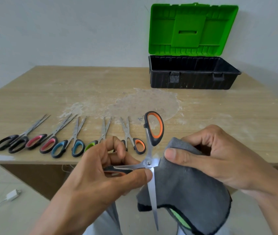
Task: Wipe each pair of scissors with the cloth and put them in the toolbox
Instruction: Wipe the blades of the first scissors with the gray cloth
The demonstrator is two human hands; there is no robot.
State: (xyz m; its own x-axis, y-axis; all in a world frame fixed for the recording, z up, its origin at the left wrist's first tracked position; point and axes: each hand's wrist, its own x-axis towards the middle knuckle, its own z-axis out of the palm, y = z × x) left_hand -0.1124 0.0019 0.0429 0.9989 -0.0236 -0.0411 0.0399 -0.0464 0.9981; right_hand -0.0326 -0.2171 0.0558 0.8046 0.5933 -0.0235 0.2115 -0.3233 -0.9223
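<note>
Just in front of the near edge of the worn light-wood table [236,116], you hold a large pair of steel scissors with black-and-orange handles [148,162] in the air, spread wide open. Your left hand [101,170] grips the lower handle, fingers curled round it and the thumb lying along it towards the pivot. The other handle stands up above the table edge. One bare blade points straight down towards the floor. The second blade runs to the right into the folded grey cloth [194,192]. Your right hand [219,158] pinches that cloth closed, with the thumb pressing on top right beside the pivot and the fingers curled behind. The cloth hangs below your hand, and a green patch shows at its lower edge.

On the table's left half five more pairs lie in a row, handles towards you and blades pointing away:
- the black-handled scissors [16,141]
- the pink-handled scissors [45,143]
- the blue-handled scissors [74,143]
- the green-handled scissors [91,145], partly behind your left fingers
- the small orange-handled scissors [133,139]

The black plastic toolbox [192,80] sits at the far right of the table, well apart from the scissors. Its bright green lid [192,28] stands upright and open against the wall. A pale scuffed patch [145,102] marks the tabletop between the row and the box. A white plug with its cable [13,195] lies on the floor at lower left.
</note>
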